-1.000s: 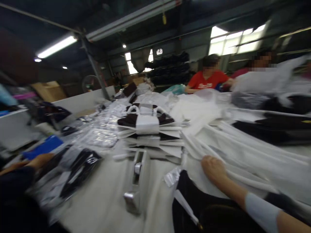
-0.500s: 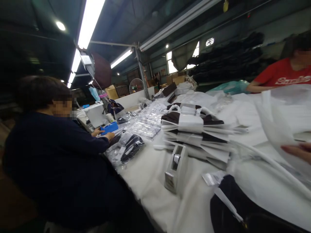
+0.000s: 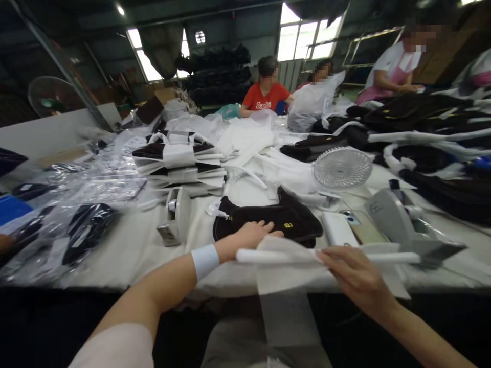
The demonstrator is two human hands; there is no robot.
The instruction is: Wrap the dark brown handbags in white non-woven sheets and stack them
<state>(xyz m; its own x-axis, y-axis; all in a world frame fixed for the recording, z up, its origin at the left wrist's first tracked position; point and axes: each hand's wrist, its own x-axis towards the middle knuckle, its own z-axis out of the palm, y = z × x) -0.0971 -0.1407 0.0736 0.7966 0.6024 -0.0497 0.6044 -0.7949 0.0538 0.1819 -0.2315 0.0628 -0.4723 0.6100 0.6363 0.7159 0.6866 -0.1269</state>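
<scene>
My left hand and my right hand both grip a white non-woven bag by its rolled top edge, at the near edge of the table. The bag hangs down off the table in front of me. Just behind my left hand lies a black handbag with a small gold emblem. My left wrist wears a white band.
A white tape dispenser stands left of the handbag, behind it a stack of folded white bags. A small round fan, a white phone-like block and a grey stand are right. Plastic-wrapped items lie left. Several people work at the far side.
The view swung left to a seated co-worker and back to the table's front. Both my hands have come to hold the white bag's top edge near the black handbag.
</scene>
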